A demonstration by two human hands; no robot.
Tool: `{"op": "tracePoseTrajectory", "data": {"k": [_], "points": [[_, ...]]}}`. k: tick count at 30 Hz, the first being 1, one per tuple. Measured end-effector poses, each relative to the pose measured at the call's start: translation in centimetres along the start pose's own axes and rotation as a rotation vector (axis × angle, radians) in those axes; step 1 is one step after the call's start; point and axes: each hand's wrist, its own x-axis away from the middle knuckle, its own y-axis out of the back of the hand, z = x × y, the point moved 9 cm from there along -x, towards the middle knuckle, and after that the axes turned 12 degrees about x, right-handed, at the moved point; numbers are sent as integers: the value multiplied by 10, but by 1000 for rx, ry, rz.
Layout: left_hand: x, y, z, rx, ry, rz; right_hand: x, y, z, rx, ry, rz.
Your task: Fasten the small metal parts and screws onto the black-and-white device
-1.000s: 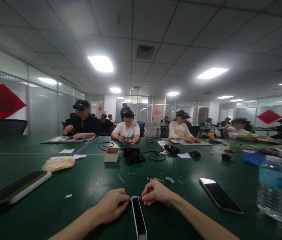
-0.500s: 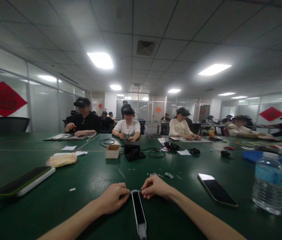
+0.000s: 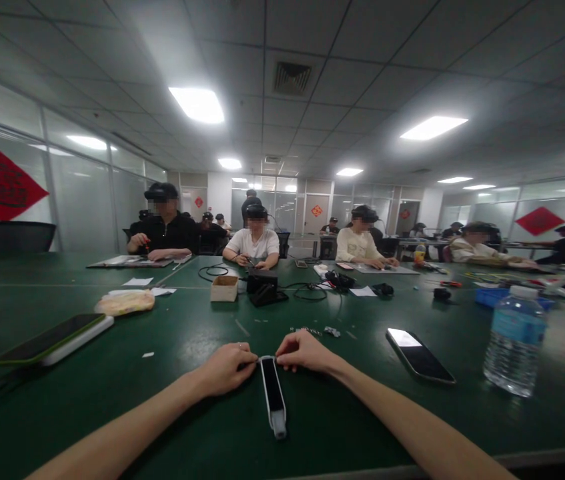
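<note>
A slim, pen-shaped device [image 3: 273, 390] with a white edge, a long black face and a tapered grey tip lies on the green table, the tip toward me. My left hand [image 3: 229, 367] is closed in a pinch at the far left corner of the device. On the opposite side, my right hand [image 3: 307, 350] has thumb and fingers pressed together at the far right corner. Fingers cover both corners, so any small part between them is hidden. Beyond my right hand lie tiny pieces [image 3: 307, 331] and a crumpled silvery scrap [image 3: 332, 331].
To the right are a phone [image 3: 419, 355] and a water bottle [image 3: 515, 343]. On the left are a green-edged phone [image 3: 47, 340] and a plastic-wrapped bundle [image 3: 125, 302]. A small box [image 3: 225, 289] and black cables [image 3: 312, 297] sit farther off. Several people work across the table.
The view has tipped down and shifted slightly, so the table's near edge now shows. Both hands keep their pinch at the device's far end.
</note>
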Motion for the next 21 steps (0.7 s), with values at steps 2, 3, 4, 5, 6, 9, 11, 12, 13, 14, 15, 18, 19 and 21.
{"op": "tracePoseTrajectory", "data": {"k": [2, 3, 4, 5, 6, 9, 11, 12, 13, 14, 15, 18, 19, 21], "points": [[0, 0, -1, 3, -1, 1, 1, 2, 6, 125, 59, -19], [0, 0, -1, 9, -2, -1, 3, 4, 10, 207, 98, -35], [0, 1, -1, 14, -3, -3, 4, 5, 16, 296, 138, -52], [0, 1, -1, 17, -3, -4, 6, 6, 21, 381, 174, -68], [0, 0, -1, 15, -3, -5, 8, 7, 27, 456, 204, -79], [0, 0, 0, -3, 3, -3, 12, 5, 37, 583, 245, -84], [-1, -1, 1, -15, 5, -7, 13, 4, 40, 614, 257, -91], [-1, -1, 2, -19, 5, -8, 13, 3, 41, 625, 263, -96], [-1, -2, 3, -22, 6, -9, 13, 3, 41, 636, 268, -103], [-1, -2, 4, -25, 6, -10, 13, 2, 42, 648, 272, -110], [-1, -3, 5, -25, 7, -11, 13, 2, 43, 660, 277, -115], [-1, -4, 8, -15, -5, -22, 14, 0, 45, 681, 285, -110], [-1, -4, 8, -14, -12, -25, 15, 0, 46, 684, 287, -106], [-1, -5, 8, -16, -17, -27, 16, -1, 48, 688, 289, -98]]}}
